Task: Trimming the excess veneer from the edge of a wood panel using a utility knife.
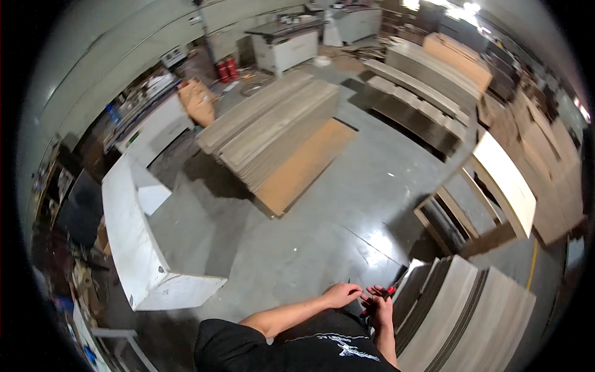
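My left hand (343,295) is held in front of my body, its fingers bent together in a pinch; whatever they hold is too small to make out. Close beside it, my right hand (379,305) is curled with the palm partly turned up. A small red object (390,290) with a dark part sticks out between its fingers; its kind cannot be told. Just right of that hand lies a stack of grey wood-grain boards (434,304), apart from the fingers.
A white L-shaped panel piece (133,239) stands on the floor at left. Ahead is a large pile of grey boards (273,124) on an orange-brown sheet (310,164). A wooden frame (505,186) stands at right, before cardboard (545,149). Red fire extinguishers (227,69) stand farther back.
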A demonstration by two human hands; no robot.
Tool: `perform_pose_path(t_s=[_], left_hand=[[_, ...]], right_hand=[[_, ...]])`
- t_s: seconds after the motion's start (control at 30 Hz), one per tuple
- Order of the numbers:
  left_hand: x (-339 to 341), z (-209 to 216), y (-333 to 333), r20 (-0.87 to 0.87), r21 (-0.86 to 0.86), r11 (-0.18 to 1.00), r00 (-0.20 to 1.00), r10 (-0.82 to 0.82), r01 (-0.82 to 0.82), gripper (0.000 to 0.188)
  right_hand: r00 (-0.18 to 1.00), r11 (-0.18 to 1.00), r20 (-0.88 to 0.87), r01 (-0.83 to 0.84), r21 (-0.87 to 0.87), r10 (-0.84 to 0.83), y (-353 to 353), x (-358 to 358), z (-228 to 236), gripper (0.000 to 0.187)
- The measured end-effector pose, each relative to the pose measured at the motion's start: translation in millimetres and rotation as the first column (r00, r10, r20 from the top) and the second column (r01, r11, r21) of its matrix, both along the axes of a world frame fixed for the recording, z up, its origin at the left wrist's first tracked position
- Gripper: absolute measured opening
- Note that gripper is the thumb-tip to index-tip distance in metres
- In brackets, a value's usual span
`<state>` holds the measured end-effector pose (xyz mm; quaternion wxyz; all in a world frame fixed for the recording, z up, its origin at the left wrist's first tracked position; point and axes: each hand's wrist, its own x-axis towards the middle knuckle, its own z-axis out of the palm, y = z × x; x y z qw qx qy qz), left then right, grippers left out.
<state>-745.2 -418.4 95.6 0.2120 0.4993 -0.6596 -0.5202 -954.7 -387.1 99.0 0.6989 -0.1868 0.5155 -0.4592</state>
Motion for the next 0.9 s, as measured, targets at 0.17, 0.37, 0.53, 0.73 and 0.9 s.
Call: perform_pose_path(t_s=[0.17, 0.37, 0.53, 0.73, 0.9], left_hand=[[87.0, -28.6, -32.1, 0.058, 0.139, 0.943, 0.953, 0.296, -0.301, 0.033], [193.1, -69.8, -53.6, 0.163, 0.115, 0.56, 0.571, 0.804, -0.821, 0.032], [259.9, -148.1, -21.3, -0.072, 0.202, 0.176, 0.164, 0.984, -0.963, 0.035], [358.5, -128.3, -38.1, 0.153, 0.306, 0.032, 0.082, 0.985, -0.952, 0.033], [494.5, -139.5, -47.3, 0.108, 0.051, 0.057, 0.062, 0.992, -0.997, 0.035]], right_hand=[[0.99, 0.993, -0.142, -0.003, 0.119, 0.02, -111.8, 66.4, -6.9, 0.043], [0.936, 0.948, -0.194, -0.312, -0.068, 0.295, -283.1, 180.3, -32.2, 0.043], [0.801, 0.787, -0.186, -0.596, -0.161, 0.568, -381.4, 334.0, 42.8, 0.038], [0.792, 0.769, -0.155, -0.61, -0.189, 0.59, -419.1, 495.1, 33.1, 0.032], [0.757, 0.756, 0.018, -0.65, -0.072, 0.653, -376.6, 596.4, -21.3, 0.044]])
